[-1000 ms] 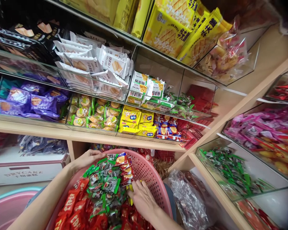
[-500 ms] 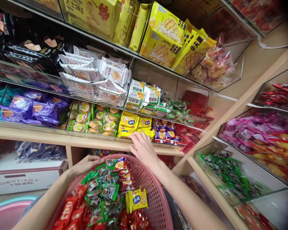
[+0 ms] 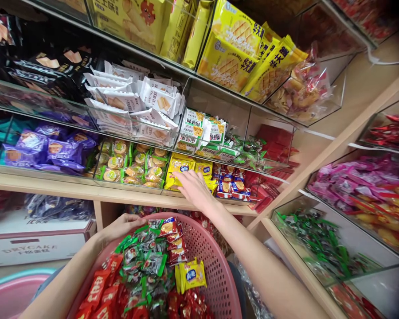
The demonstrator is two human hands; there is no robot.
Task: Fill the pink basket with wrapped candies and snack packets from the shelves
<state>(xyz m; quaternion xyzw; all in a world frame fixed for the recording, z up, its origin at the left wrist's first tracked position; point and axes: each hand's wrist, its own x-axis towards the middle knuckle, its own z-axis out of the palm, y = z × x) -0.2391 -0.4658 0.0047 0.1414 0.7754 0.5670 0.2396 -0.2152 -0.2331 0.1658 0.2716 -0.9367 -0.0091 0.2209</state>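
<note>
My left hand is closed over the far left rim of a pink perforated plastic basket. Inside the basket lie green-and-clear wrapped sweets, red packets, a row of red-and-blue biscuit packets and yellow snack packets. Beyond the basket, my right hand reaches over the front of a clear shelf bin. Its fingers are stretched out over yellow snack packets there, and nothing shows held in them. The fingertips partly overlap the packets, so I cannot tell whether they touch.
Green-edged biscuit packs sit left of the yellow ones, red-and-blue packets right. White cake packets fill a bin above. A wooden upright divides off the right shelves. A white carton stands low left.
My right hand has moved slightly left and its fingers now lie over the yellow packets in the bin. My left hand stays on the basket rim. The view has shifted a little.
</note>
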